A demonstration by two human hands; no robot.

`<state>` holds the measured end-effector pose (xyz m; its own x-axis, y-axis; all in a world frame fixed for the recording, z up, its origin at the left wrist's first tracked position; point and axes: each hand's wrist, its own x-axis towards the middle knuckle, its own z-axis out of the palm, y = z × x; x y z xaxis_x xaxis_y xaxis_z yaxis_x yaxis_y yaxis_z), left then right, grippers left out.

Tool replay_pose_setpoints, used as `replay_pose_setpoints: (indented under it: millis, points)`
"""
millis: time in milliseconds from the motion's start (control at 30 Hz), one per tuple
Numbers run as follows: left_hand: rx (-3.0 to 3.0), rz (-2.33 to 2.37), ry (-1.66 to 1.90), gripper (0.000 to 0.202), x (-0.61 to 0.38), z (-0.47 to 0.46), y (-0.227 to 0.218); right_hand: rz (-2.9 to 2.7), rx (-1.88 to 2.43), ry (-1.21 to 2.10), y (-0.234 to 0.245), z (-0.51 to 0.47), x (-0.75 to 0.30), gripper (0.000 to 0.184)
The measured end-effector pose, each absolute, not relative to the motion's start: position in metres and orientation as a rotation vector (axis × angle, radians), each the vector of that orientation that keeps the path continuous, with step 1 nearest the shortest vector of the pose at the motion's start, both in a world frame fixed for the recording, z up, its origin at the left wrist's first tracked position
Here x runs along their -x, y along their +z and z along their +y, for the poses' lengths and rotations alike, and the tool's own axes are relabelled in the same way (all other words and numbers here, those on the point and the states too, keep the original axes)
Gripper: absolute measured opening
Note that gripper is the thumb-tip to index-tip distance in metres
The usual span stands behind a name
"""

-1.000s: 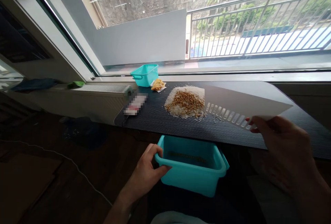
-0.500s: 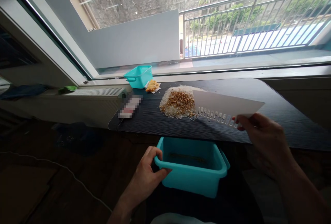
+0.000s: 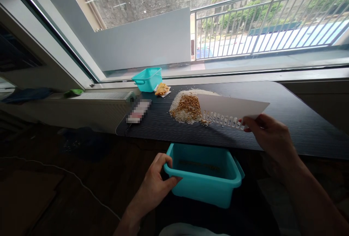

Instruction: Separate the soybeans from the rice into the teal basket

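My left hand grips the left rim of a turquoise plastic bin, held below the table's front edge. Some small dark-looking grains lie on its shadowed floor. In my right hand is a thin white sheet with a row of slots along its lower edge, pinched at its right end. The sheet's left end reaches into a pile of white grains topped with golden-brown beans or kernels. Part of the pile is hidden behind the sheet.
The pile rests on a dark wood-grain table. A smaller turquoise basket stands at the back left, beside a crumpled yellowish item on white paper. A blurred-out flat object lies at the left. Behind are a window and a radiator.
My right hand has moved left with the slotted sheet, its left end now further into the pile. A few grains have shifted by its lower corner. My left hand keeps its hold.
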<state>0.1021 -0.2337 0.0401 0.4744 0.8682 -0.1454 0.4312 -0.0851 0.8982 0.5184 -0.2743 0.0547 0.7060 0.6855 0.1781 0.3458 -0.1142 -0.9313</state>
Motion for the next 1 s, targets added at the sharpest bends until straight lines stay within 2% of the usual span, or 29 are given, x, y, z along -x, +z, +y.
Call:
replay_pose_setpoints:
  millis: [233, 533, 1000]
  points:
    - [-1.721, 1.148, 0.575, 0.027, -0.103, -0.234, 0.038, -0.849, 1.690, 0.357, 0.054, -0.271, -0.516, 0.036]
    - [-1.702, 1.137, 0.569, 0.031, -0.109, -0.235, 0.050, -0.828, 1.654, 0.315, 0.027, -0.268, -0.522, 0.042]
    - [-1.703, 1.168, 0.569, 0.029, -0.109, -0.236, 0.051, -0.853, 1.636, 0.334, 0.028, -0.268, -0.518, 0.043]
